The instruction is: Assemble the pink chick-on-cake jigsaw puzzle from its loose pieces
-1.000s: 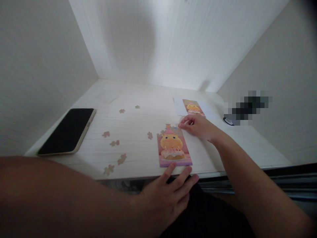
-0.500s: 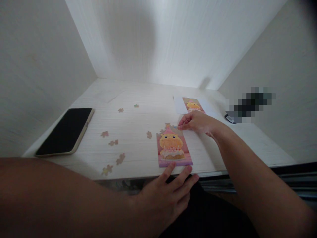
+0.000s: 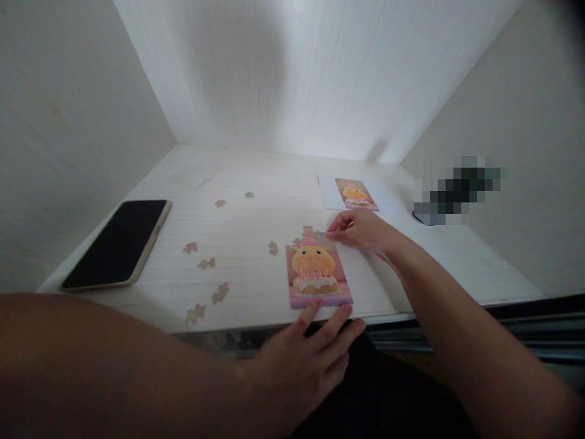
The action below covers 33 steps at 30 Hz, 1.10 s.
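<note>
A partly assembled jigsaw puzzle [image 3: 315,268] lies near the table's front edge. It pictures a yellow character in a pink party hat behind a cake, and its top edge is jagged. At its upper right corner, my right hand [image 3: 359,230] pinches a puzzle piece [image 3: 322,235] with a bluish patch; the fingers partly hide it. My left hand [image 3: 311,353] has its fingers spread, the tips touching or just at the puzzle's bottom edge. Beyond my right hand, a white sheet [image 3: 328,192] bears a printed picture [image 3: 356,194] of the same character.
Several loose puzzle pieces, among them one [image 3: 273,247] beside the puzzle and a joined-looking one [image 3: 220,293], are scattered to the left. A dark-screened tablet or phone [image 3: 119,244] lies at far left. A pixelated object [image 3: 457,192] stands at right. White panels enclose the back and sides.
The view has shifted slightly. My right hand has dipped a little at the puzzle's corner, uncovering the bottom of the printed picture. My left hand stays at the bottom edge.
</note>
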Each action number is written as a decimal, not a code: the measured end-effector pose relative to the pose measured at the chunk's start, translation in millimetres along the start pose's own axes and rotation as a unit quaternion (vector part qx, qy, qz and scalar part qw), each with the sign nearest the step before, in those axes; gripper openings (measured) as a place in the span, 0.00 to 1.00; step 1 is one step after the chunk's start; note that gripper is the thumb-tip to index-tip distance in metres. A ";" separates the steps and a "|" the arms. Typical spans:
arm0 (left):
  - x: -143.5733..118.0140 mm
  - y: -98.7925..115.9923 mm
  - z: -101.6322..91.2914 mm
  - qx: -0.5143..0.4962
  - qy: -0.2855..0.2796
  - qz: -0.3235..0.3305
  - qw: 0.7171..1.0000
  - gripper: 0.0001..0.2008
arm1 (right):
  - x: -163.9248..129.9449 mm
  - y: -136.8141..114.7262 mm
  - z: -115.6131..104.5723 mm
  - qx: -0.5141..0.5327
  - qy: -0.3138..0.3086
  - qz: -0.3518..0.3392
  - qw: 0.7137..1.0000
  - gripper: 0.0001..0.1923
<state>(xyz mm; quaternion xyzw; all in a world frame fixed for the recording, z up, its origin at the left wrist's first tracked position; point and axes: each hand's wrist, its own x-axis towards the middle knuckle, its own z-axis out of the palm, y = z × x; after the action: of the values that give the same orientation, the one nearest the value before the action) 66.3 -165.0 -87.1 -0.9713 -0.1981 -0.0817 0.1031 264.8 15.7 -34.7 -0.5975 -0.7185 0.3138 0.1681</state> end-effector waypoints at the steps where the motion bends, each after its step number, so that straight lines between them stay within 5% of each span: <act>1: 0.0 0.0 0.0 -0.001 -0.002 0.001 1.000 0.24 | 1.0 -1.4 -1.0 -0.004 -0.009 0.001 1.000 0.03; 11: 0.5 -1.5 2.7 0.001 0.014 0.005 1.000 0.21 | -13.2 10.9 1.4 0.065 0.012 -0.023 0.998 0.14; 15: 0.7 -0.5 -0.1 -0.004 0.025 0.007 1.000 0.20 | -19.7 7.6 10.1 0.008 0.095 -0.055 0.994 0.12; 18: 0.8 -0.2 0.3 0.012 0.084 0.041 0.996 0.17 | -22.9 -13.9 22.7 -0.047 0.137 -0.129 0.981 0.08; 24: -3.0 5.5 11.1 0.062 0.116 0.073 0.989 0.21 | -24.8 -73.6 55.6 -0.112 0.007 -0.278 0.954 0.13; 33: -7.0 11.6 4.4 0.088 0.044 0.120 0.988 0.27 | -17.4 -84.5 57.1 -0.089 -0.075 -0.208 0.971 0.16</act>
<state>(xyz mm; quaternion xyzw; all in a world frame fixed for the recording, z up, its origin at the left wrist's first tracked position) 65.1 -177.0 -94.7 -0.9706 -0.0823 -0.0932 0.2060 170.0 -22.9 -19.9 -0.4227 -0.8624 0.2507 0.1214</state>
